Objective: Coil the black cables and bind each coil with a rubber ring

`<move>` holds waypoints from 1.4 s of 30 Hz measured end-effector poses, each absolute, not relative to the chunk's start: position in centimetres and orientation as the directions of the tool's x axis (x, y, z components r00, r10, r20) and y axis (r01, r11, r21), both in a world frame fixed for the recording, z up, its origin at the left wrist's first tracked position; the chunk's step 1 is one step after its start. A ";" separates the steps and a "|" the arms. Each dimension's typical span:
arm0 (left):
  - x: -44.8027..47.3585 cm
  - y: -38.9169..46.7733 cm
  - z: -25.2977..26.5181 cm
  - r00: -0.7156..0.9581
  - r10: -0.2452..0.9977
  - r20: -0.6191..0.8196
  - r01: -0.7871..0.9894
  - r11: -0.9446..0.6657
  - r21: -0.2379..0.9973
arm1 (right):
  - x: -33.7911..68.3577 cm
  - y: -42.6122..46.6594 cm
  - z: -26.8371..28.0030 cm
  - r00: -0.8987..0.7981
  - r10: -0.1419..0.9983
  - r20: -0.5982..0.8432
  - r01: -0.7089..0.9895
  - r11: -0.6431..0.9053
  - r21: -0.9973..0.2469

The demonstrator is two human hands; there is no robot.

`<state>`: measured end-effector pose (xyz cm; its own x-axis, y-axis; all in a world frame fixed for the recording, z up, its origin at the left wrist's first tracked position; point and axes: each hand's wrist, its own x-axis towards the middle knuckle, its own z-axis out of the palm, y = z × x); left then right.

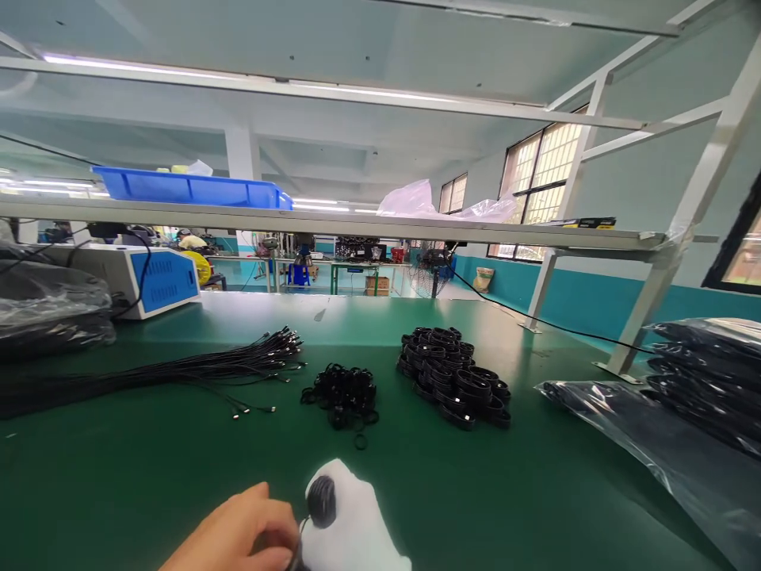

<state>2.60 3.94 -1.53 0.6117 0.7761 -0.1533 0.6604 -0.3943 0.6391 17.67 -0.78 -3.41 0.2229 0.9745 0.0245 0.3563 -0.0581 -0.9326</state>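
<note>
My left hand, bare, is at the bottom middle with its fingers curled in a pinch on a dark strand of cable. Close beside it, my right hand wears a white glove and is closed around a small wound bundle of black cable. The lower part of both hands is cut off by the frame edge. Beyond them lies a heap of small black rings, with one loose ring in front. To its right is a pile of coiled black cables; to its left, a long bunch of straight black cables with metal plugs.
Clear plastic bags of black goods are stacked at the right, and another bag lies far left. A white and blue machine stands behind the cables. Above the green table, a shelf holds a blue tray.
</note>
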 end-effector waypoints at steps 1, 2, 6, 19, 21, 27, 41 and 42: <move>2.6 3.7 -1.1 0.598 0.786 -0.153 0.684 -0.402 0.608 | 18.0 -0.7 -3.4 0.208 0.978 -0.002 0.307 -0.067 -0.949; 2.6 3.4 -0.6 0.579 0.802 -0.151 0.707 -0.401 0.582 | 18.4 -0.6 -3.3 0.188 0.982 -0.034 0.241 -0.080 -0.967; 2.5 2.4 0.7 0.558 0.818 -0.141 0.686 -0.359 0.633 | 19.4 -0.7 -3.2 -0.139 0.946 -0.294 -0.073 -0.306 -0.949; 3.2 0.7 -0.3 0.589 0.782 -0.204 0.636 -0.292 0.715 | 19.0 -1.6 -5.5 -0.194 0.965 -0.178 0.240 -0.129 -0.962; 3.5 1.0 -0.2 0.581 0.785 -0.215 0.679 -0.322 0.660 | 18.9 -1.7 -5.7 -0.176 0.980 -0.092 0.268 -0.042 -0.962; 3.4 3.9 0.7 0.676 0.641 -0.364 0.672 -0.333 0.661 | 17.9 -1.8 -4.8 -0.087 0.996 -0.021 0.252 0.001 -0.968; 4.1 -1.5 0.3 0.465 0.883 0.062 0.664 -0.394 0.635 | 19.8 -1.7 -1.8 -0.209 0.955 -0.210 -0.061 -0.227 -0.972; 4.4 -2.0 0.2 0.480 0.874 0.074 0.679 -0.423 0.600 | 20.1 -1.8 -1.6 -0.224 0.957 -0.182 -0.050 -0.198 -0.979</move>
